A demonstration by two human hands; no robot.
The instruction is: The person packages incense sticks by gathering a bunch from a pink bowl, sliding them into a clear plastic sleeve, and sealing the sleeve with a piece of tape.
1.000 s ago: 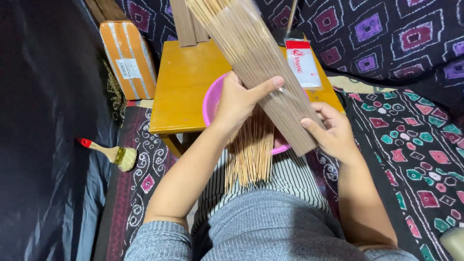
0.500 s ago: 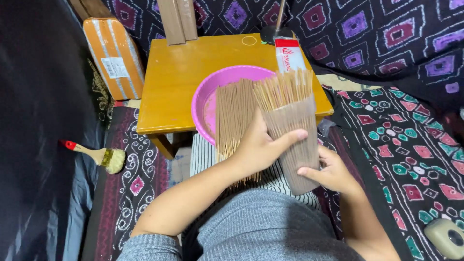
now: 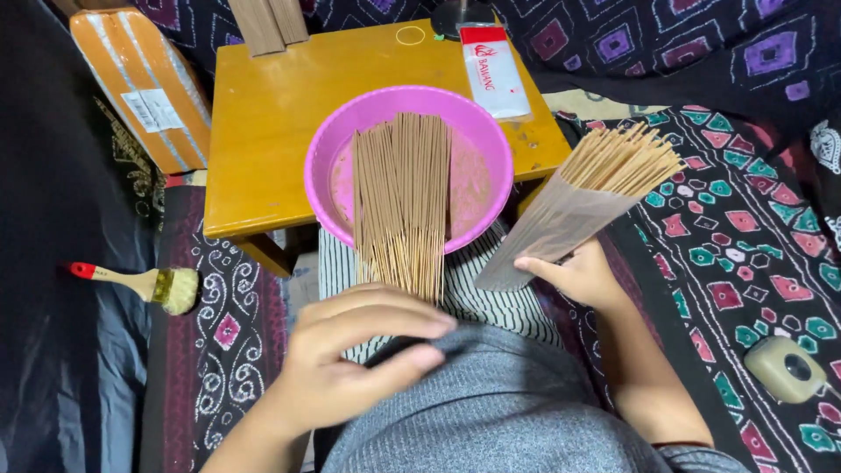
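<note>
My right hand (image 3: pixel 583 276) grips a clear sleeve packed with thin brown sticks (image 3: pixel 583 197), tilted up to the right over the patterned mat. My left hand (image 3: pixel 350 359) hovers low over my lap with fingers loosely apart and holds nothing; it is just below the near ends of a loose bunch of sticks (image 3: pixel 403 197). That bunch lies across a pink bowl (image 3: pixel 326 144) and overhangs its near rim toward me. The bowl sits on the front edge of a low yellow wooden table (image 3: pixel 263 114).
A red and white packet (image 3: pixel 492 70) lies on the table's right side. An orange cardboard box (image 3: pixel 140 88) leans at the left. A paintbrush with a red handle tip (image 3: pixel 144 282) lies on the floor mat. A roll of tape (image 3: pixel 786 368) rests at the right.
My left hand has let go of the sleeve and dropped toward my lap. My right hand has swung the sleeve of sticks off the bowl to the right.
</note>
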